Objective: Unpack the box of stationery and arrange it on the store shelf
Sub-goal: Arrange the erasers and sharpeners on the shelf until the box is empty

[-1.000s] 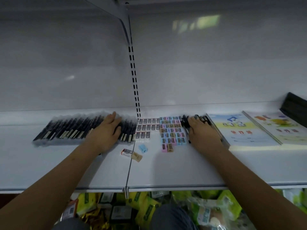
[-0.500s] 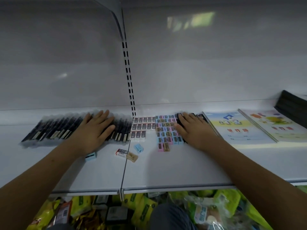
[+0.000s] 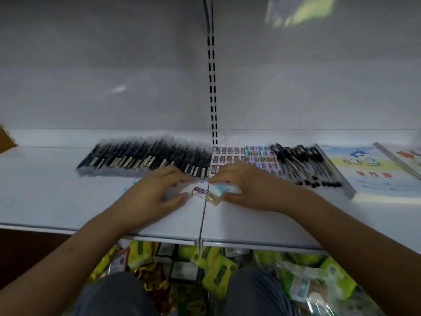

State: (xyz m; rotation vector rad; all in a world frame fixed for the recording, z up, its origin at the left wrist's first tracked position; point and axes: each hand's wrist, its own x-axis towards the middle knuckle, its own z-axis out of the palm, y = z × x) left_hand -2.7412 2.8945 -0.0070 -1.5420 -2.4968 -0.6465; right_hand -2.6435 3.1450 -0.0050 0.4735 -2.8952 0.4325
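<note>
1. Two hands are down on the white shelf (image 3: 68, 201), meeting near the seam at its middle, a little back from the front edge.
2. The left hand (image 3: 157, 192) has its fingers loosely spread, forefinger above and thumb below a white eraser (image 3: 200, 191) with a dark label; whether the fingers actually touch it is hard to tell.
3. The right hand (image 3: 248, 185) has a pale blue eraser (image 3: 222, 187) between forefinger and thumb, fingers curled round it.
4. A beige eraser (image 3: 213, 198) lies just in front of the blue one, touching or nearly touching the right thumb.
5. Behind the left hand, a long row of black pens (image 3: 145, 156) in clear sleeves runs along the back of the shelf toward the left.
6. Behind the right hand sit a block of boxed erasers (image 3: 229, 155) with dark labels, then a block of pastel erasers (image 3: 262, 156) in pink and blue.
7. Further right, loose black pens (image 3: 303, 165) lie side by side, next to a booklet (image 3: 364, 169) with a blue and yellow cover.
8. Below the front edge, green and yellow packets (image 3: 216, 272) fill the lower shelf.
9. At the far left edge, a corner of a brown box (image 3: 5, 140) shows.
</note>
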